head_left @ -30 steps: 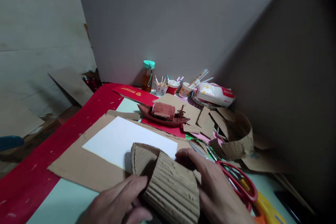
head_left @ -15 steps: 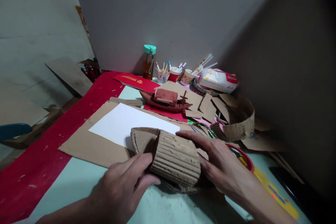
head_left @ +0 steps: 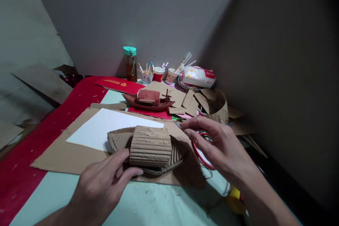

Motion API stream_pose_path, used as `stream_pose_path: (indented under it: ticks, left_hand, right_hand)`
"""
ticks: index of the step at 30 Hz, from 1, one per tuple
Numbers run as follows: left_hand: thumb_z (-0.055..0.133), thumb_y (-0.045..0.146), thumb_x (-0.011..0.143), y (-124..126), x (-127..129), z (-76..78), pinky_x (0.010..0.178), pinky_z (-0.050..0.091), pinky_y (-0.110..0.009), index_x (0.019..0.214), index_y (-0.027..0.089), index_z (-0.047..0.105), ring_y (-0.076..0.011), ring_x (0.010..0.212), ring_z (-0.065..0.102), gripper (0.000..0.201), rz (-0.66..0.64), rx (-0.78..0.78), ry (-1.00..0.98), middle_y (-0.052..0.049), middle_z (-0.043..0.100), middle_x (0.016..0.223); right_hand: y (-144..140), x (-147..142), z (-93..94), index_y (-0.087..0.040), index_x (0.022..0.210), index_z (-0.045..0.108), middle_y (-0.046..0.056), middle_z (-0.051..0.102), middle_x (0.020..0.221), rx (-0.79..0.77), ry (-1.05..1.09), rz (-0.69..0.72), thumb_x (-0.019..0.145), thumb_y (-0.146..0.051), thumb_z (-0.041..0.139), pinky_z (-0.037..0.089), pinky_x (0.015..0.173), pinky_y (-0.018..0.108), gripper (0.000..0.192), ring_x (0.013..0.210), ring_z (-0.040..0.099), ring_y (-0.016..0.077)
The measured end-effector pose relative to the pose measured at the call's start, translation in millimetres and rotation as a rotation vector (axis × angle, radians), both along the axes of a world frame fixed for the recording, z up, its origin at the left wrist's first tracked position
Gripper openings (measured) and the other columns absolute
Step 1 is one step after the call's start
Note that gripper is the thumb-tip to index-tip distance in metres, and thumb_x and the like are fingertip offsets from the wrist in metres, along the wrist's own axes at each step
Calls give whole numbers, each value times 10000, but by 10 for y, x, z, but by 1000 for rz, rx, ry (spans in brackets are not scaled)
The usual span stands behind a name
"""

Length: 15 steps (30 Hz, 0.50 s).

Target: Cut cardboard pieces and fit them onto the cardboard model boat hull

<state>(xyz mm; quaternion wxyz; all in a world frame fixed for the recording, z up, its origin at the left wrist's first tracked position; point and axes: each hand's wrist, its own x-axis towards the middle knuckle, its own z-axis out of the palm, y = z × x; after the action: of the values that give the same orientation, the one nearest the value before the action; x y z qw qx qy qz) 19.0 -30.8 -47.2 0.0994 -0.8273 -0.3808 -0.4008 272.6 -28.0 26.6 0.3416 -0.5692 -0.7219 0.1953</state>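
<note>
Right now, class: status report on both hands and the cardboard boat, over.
Left hand pinching cardboard boat at its near edge. Right hand open, off the boat, above red scissors. Boat sits on brown cardboard sheet.

Red-brown model boat (head_left: 148, 99) behind white sheet (head_left: 106, 130), bottle (head_left: 130, 63) (teal cap) and paper cups (head_left: 159, 75) near wall.
</note>
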Motion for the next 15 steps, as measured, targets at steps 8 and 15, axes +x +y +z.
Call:
stream_pose_path:
  ticks: [8,15]
  left_hand:
    - [526,277,978,4,-29,-35,424,448,-224,998,181,526,-108,343,531,98,-14,-65,10,78,546,524]
    - [584,228,931,19,19,3,468,482,-215,976,248,563,-128,404,595,53,-88,-99,-118,57,660,618]
  right_hand:
    - [-139,-135,25,-217,946,654,7,670,988,-169,-97,233,906,-147,618,458,832,308,88,933,613,184]
    - [-198,-97,16,-249,1138,684,21,710,1124,-46,-19,287,867,-118,615,504,924,289,309,1064,643,193]
